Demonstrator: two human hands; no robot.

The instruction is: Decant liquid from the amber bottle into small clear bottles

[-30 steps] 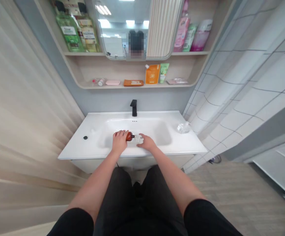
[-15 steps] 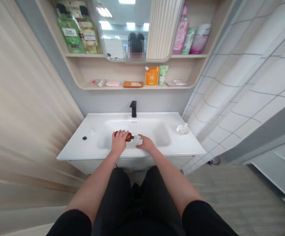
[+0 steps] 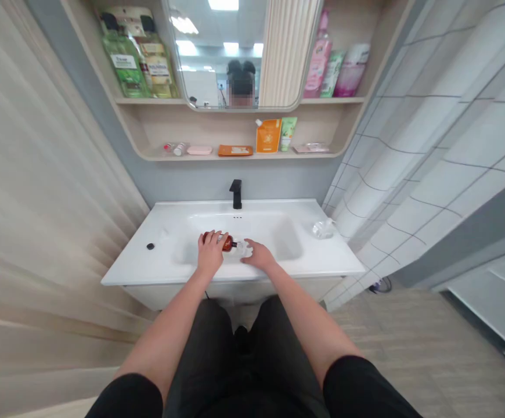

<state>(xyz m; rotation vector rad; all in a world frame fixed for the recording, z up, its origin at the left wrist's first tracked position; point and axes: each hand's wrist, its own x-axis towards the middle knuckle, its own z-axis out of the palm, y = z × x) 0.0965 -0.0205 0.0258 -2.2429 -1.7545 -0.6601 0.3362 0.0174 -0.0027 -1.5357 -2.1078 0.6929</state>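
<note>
Over the white sink basin [image 3: 278, 232], my left hand [image 3: 210, 251] is wrapped round a reddish-brown bottle [image 3: 227, 243] that is tipped on its side with its neck toward the right. Facing it, my right hand [image 3: 258, 255] holds a clear container [image 3: 244, 249] by its right side. The bottle's dark neck meets the container's opening; whether liquid flows between them is too small to tell. My fingers hide part of both things.
Behind the basin stands a black faucet [image 3: 236, 194]. A clear pump bottle [image 3: 323, 229] lies at the counter's right; a black round cap [image 3: 150, 246] is at the left. Above, the shelf [image 3: 183, 157] bears an orange pouch [image 3: 269, 136], a green tube [image 3: 288, 133] and a mirror [image 3: 217, 58].
Both hands keep their places, with the bottle neck still at the clear container. The view has shifted very slightly.
</note>
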